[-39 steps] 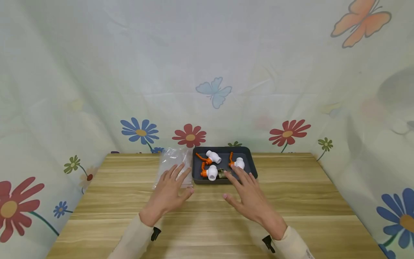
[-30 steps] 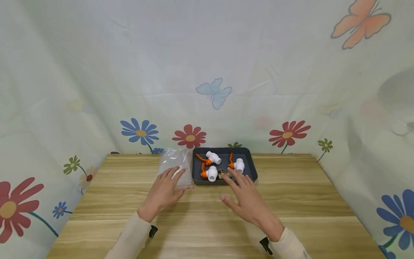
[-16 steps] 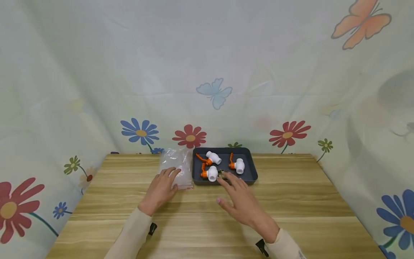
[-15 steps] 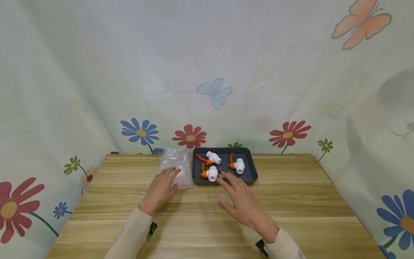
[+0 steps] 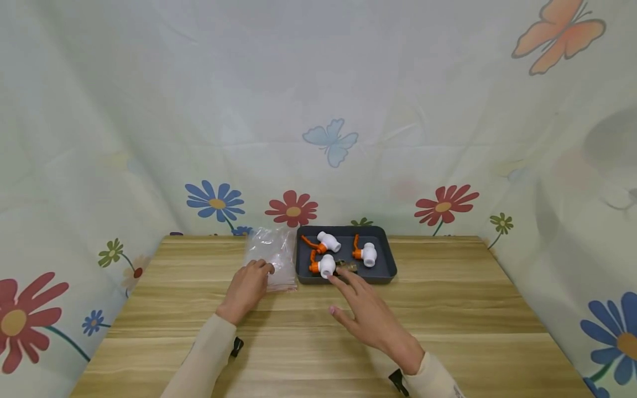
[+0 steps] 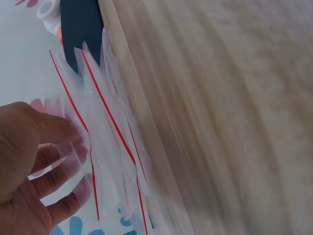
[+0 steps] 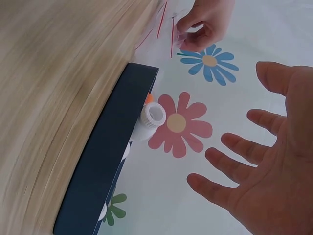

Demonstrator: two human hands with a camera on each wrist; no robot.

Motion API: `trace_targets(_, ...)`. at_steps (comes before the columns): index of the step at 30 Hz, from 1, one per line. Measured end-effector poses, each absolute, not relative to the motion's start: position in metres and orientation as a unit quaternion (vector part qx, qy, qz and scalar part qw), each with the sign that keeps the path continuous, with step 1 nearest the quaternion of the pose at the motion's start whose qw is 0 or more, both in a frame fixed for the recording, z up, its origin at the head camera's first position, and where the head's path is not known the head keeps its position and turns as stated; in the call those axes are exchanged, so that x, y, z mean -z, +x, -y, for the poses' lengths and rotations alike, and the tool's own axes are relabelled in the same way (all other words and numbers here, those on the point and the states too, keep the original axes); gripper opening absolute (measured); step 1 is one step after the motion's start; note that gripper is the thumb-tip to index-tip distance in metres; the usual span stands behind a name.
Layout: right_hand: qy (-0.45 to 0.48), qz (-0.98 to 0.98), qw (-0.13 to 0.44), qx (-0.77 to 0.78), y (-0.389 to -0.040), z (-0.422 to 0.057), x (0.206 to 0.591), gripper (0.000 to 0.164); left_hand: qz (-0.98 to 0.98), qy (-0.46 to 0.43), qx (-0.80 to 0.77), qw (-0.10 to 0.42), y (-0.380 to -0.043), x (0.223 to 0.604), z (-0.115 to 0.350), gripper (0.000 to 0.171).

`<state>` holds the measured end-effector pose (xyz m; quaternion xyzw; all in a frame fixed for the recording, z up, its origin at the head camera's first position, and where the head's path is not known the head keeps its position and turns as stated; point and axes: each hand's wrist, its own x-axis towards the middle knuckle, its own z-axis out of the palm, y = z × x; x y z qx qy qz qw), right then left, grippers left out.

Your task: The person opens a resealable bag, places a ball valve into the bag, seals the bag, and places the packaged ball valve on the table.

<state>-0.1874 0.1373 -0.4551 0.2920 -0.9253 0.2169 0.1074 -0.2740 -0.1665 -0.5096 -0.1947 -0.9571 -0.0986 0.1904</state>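
My left hand (image 5: 247, 287) is at the near left part of a flat pile of clear zip-lock bags (image 5: 271, 246) with red seal lines. In the left wrist view, its thumb and fingers pinch the edge of the top zip-lock bag (image 6: 73, 110), which stands a little apart from several others. My right hand (image 5: 370, 315) hovers with spread fingers at the near edge of a dark grey tray (image 5: 380, 280) and holds nothing. Inside lie three white ball valves with orange handles, one at the back left (image 5: 328, 241), one at the front left (image 5: 325, 266), one at the right (image 5: 369, 255).
A small brass-coloured fitting (image 5: 350, 266) lies in the tray, partly behind my right fingertips. The tray stands against the right side of the bags, near the back edge of the wooden table (image 5: 448, 309). A flowered cloth (image 5: 388, 166) hangs behind and along both sides.
My left hand has drawn back and left, its fingers closing from spread to a pinch on the top bag. My right hand has drifted left and slightly nearer, uncovering the right valve.
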Motion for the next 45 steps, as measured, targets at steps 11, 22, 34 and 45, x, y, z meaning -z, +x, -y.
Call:
trace_targets(11, 0.291, 0.927, 0.113, -0.209, -0.188, -0.135, 0.456, 0.064, 0.949, -0.186, 0.116, 0.227, -0.273, 0.506, 0.167, 0.012)
trace_targets(22, 0.300, 0.911, 0.181, -0.216, -0.191, -0.126, 0.447, 0.061, 0.904, -0.195, 0.167, 0.341, -0.262, 0.480, 0.157, 0.014)
trace_targets(34, 0.317, 0.887, 0.228, -0.246, -0.188, -0.112, 0.428, 0.061, 0.862, -0.179, 0.249, 0.403, -0.241, 0.455, 0.145, 0.015)
trace_targets(45, 0.329, 0.866, 0.248, -0.282, -0.182, -0.104, 0.416, 0.061, 0.825, -0.160, 0.332, 0.428, -0.220, 0.432, 0.127, 0.017)
